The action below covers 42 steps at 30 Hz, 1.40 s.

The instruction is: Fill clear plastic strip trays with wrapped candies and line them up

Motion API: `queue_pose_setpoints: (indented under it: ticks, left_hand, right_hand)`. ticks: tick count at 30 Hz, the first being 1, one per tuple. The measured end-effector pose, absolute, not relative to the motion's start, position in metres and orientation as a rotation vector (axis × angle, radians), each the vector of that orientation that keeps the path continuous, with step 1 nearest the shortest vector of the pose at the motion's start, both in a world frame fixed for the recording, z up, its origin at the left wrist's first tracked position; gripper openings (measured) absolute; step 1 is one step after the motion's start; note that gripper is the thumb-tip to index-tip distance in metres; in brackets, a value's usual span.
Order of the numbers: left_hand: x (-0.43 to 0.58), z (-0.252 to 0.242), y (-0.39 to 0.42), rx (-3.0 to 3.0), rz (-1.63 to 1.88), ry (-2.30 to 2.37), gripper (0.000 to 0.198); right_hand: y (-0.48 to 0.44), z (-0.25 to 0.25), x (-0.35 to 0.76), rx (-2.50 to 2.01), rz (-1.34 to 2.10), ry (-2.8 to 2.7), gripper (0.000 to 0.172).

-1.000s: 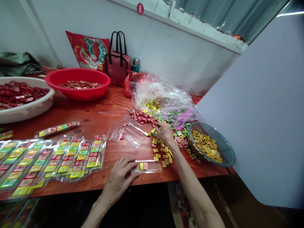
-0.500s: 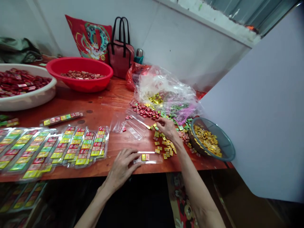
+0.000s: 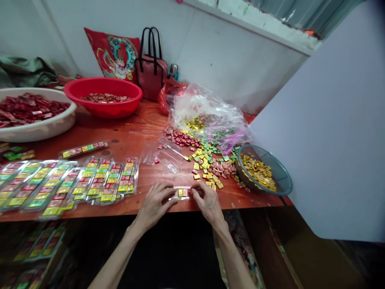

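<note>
Well, my left hand (image 3: pixel 155 202) and my right hand (image 3: pixel 209 202) are both down at the near edge of the table (image 3: pixel 132 128), with a clear plastic strip (image 3: pixel 172 193) between them. My fingers curl in and pinch its two ends. The grip looks soft, but I cannot tell how tight it is. Two little packs (image 3: pixel 183 193), one yellow and one red, sit side by side in the strip. The strip looks thin, light and bendy, and I think it would feel slick. The packs look tiny and light, so I think they could slide if the strip tips. The ends look like the best place to hold it, with the packs left free in the middle.

To my left, full strips (image 3: pixel 105 180) lie in rows. To my right, a loose pile of packs (image 3: pixel 207 162) spreads over the wood, next to a gray bowl (image 3: pixel 285 182) of gold ones. Farther back sit a crinkly plastic bag (image 3: pixel 207 108) and a red bowl (image 3: pixel 105 112), with a white tub (image 3: pixel 39 134) at far left. The table is shiny red-brown wood. Behind it stands a white wall (image 3: pixel 228 52), with a red cushion (image 3: pixel 112 56) and a handbag (image 3: pixel 150 78) against it.
</note>
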State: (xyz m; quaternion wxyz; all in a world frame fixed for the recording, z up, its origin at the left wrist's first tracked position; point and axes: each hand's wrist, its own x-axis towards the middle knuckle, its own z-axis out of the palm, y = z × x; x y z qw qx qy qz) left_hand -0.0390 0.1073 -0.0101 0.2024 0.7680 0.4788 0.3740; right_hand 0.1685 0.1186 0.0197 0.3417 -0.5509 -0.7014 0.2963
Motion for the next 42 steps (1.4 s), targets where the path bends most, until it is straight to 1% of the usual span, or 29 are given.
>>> queue_pose_setpoints:
  ticks: [5,11,13,17,22,29,34,39,42]
  left_hand:
    - [-0.040,-0.012,0.107,2.140,1.033,1.338,0.021]
    - [-0.040,-0.015,0.108,2.148,1.052,1.326,0.021]
    - [-0.040,-0.015,0.108,2.147,1.063,1.321,0.020]
    - [-0.040,-0.015,0.109,2.154,1.068,1.313,0.023]
    - [-0.040,-0.016,0.110,2.152,1.067,1.334,0.022]
    - [-0.040,-0.015,0.109,2.143,1.041,1.330,0.023]
    - [-0.040,-0.016,0.110,2.147,1.020,1.327,0.025]
    - [-0.040,-0.015,0.110,2.134,1.057,1.337,0.025]
    - [-0.039,-0.013,0.109,2.126,1.055,1.336,0.024]
  right_hand:
    - [0.120,0.009,0.167,-1.544,0.492,-1.964,0.013]
    - [0.112,0.002,0.155,-1.610,0.293,-2.027,0.016]
    - [0.111,0.002,0.151,-1.557,0.340,-2.029,0.016]
    - [0.122,0.010,0.157,-1.413,0.546,-1.982,0.014]
    - [0.162,0.024,0.181,-1.527,0.381,-1.911,0.015]
    - [0.202,0.019,0.189,-1.662,0.224,-2.109,0.016]
    - [0.213,0.020,0.191,-1.599,0.247,-2.297,0.010]
    - [0.218,0.023,0.188,-1.659,0.238,-2.311,0.008]
    - [0.217,0.022,0.188,-1.659,0.275,-2.293,0.010]
